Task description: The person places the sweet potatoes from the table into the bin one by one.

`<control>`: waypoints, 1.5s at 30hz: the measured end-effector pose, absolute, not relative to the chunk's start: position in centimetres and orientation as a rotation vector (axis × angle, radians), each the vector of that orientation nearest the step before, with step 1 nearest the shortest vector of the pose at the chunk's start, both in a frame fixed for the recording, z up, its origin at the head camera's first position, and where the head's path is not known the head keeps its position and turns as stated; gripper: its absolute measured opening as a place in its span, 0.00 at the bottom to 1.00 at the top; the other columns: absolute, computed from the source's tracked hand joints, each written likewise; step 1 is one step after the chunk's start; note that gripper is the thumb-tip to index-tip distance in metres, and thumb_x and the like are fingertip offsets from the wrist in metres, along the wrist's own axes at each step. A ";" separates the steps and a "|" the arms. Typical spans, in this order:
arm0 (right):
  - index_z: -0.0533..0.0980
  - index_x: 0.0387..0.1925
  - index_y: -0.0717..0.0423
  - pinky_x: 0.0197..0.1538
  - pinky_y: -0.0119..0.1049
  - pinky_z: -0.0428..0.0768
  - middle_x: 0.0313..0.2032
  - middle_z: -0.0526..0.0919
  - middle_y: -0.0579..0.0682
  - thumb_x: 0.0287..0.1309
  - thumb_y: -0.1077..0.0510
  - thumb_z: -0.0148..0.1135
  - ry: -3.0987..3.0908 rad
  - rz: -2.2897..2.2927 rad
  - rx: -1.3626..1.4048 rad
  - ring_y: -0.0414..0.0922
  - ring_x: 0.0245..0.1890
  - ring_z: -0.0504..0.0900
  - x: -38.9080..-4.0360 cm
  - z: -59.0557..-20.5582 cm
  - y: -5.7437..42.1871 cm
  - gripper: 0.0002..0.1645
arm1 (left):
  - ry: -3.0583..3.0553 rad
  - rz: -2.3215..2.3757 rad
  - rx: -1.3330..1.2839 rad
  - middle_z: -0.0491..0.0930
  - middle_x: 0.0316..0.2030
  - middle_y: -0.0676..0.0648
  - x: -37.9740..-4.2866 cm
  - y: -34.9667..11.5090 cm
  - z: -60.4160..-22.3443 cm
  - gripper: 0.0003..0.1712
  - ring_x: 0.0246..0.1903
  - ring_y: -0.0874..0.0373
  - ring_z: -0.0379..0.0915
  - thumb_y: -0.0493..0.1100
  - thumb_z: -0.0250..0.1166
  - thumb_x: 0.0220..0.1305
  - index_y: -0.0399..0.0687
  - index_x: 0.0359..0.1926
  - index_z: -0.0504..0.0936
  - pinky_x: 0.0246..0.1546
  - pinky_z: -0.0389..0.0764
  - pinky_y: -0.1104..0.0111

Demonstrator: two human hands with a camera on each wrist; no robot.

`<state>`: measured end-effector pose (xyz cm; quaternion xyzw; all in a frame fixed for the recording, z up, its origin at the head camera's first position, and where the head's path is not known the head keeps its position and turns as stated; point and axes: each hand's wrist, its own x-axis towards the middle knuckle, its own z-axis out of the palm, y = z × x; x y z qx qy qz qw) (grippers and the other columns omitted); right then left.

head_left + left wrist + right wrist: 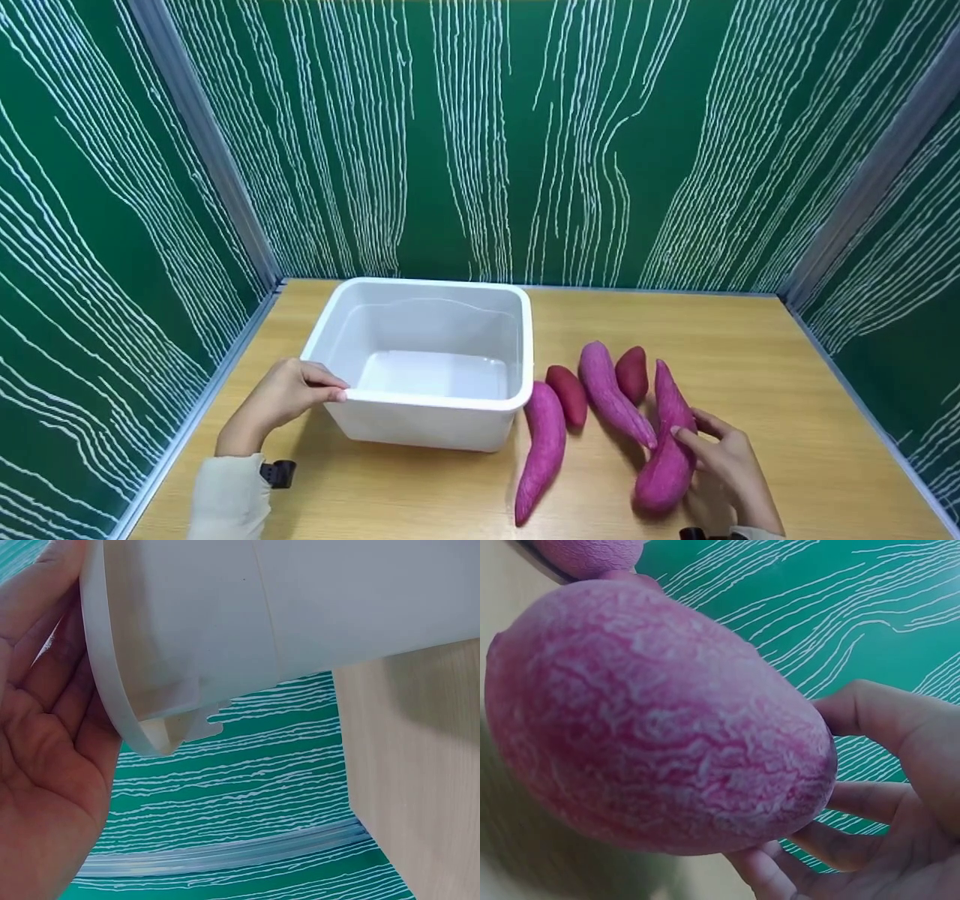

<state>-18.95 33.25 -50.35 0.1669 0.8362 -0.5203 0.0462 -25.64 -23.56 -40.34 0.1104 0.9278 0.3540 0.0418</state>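
A white plastic tub stands left of centre, its inside bare. My left hand pinches the rim at its front left corner; in the left wrist view the fingers lie behind the rim. On the right, my right hand grips a long pinkish-purple sweet potato, thumb on top and fingers along its right side. The right wrist view shows that sweet potato's thick, wrinkled end up close. Beside it lies another purple sweet potato, its lower tip close to the held one.
A curved purple sweet potato lies against the tub's right side. Two smaller dark red sweet potatoes lie among the purple ones. Green panels with white wavy lines enclose the wooden table at the back and both sides.
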 end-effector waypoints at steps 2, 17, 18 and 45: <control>0.55 0.70 0.70 0.45 0.29 0.81 0.66 0.58 0.74 0.61 0.47 0.62 2.535 -1.605 0.506 0.53 0.56 0.74 -19.0 -50.1 33.4 0.47 | 2.831 1.089 0.309 0.87 0.37 0.48 -25.7 -23.6 -40.3 0.08 0.41 0.55 0.77 0.45 0.73 0.51 0.50 0.34 0.90 0.49 0.80 0.55; 0.51 0.71 0.69 0.44 0.33 0.83 0.68 0.55 0.72 0.62 0.47 0.61 2.483 -1.653 0.490 0.38 0.44 0.79 -19.9 -47.8 33.4 0.48 | 2.826 1.105 0.336 0.87 0.36 0.49 -25.7 -23.9 -40.6 0.09 0.40 0.56 0.77 0.46 0.74 0.50 0.50 0.34 0.90 0.47 0.81 0.58; 0.52 0.71 0.69 0.44 0.33 0.83 0.68 0.55 0.72 0.62 0.47 0.61 2.490 -1.650 0.483 0.37 0.44 0.79 -20.0 -47.7 33.4 0.48 | 2.830 1.105 0.345 0.87 0.36 0.49 -25.7 -23.9 -40.6 0.09 0.39 0.56 0.77 0.46 0.74 0.50 0.50 0.34 0.90 0.46 0.81 0.59; 0.53 0.71 0.66 0.44 0.32 0.83 0.69 0.54 0.71 0.61 0.42 0.62 2.513 -1.642 0.366 0.34 0.42 0.79 -21.9 -44.7 33.2 0.50 | 2.823 1.107 0.344 0.87 0.37 0.48 -25.8 -23.8 -40.5 0.09 0.41 0.55 0.77 0.46 0.74 0.51 0.49 0.34 0.90 0.49 0.80 0.56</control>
